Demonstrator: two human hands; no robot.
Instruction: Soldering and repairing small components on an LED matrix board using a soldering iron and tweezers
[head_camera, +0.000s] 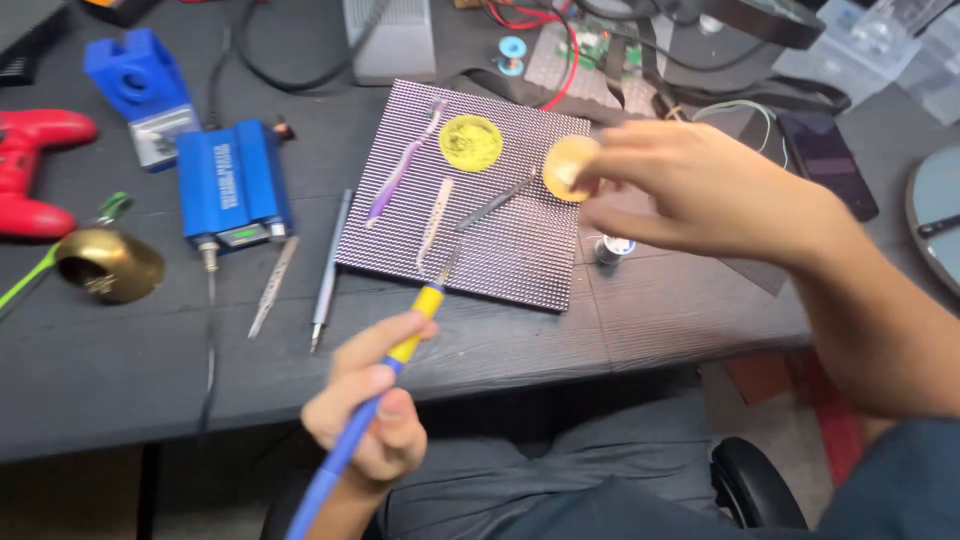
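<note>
Left hand is clenched around a soldering iron with a blue and yellow handle, held like a pen, tip pointing up toward the lower edge of the LED panel. The hand sits low in the frame, off the front edge of the dark table, above the person's lap.

Right hand is raised over the right side of the panel, fingers pinched on a small round yellow tin — blurred, so I can't tell whether it is a lid or the tin itself. It hovers at the panel's upper right corner.

On the panel: a second round yellow tin, open, near the top edge; a purple toothbrush lying diagonally to its left; tweezers in the middle; another thin metal tool slanted beside them.

Just right of the panel, a small solder spool on the table. Left of the panel, a metal probe and a second pair of tweezers — then a blue soldering station, a brass tip cleaner, a red game controller at the far left edge. A dark phone lies at the right, behind the right arm.
</note>
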